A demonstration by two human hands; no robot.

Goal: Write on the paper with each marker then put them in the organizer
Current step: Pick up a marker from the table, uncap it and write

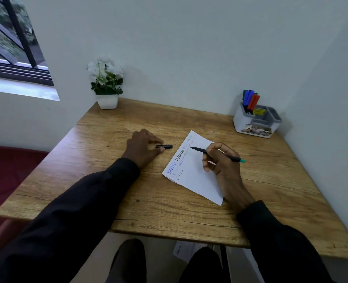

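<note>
A white paper lies tilted on the wooden table, with several words written along its left edge. My right hand rests on the paper and grips an uncapped black marker with a teal end; its tip hovers at the paper's upper part. My left hand rests on the table to the left of the paper and pinches the marker's black cap. A white and grey organizer stands at the table's back right with several markers upright in its left compartment.
A white pot with white flowers stands at the table's back left corner. Walls close the table at the back and right. A window is at the upper left, a dark red seat at the left. My knees show below the table's front edge.
</note>
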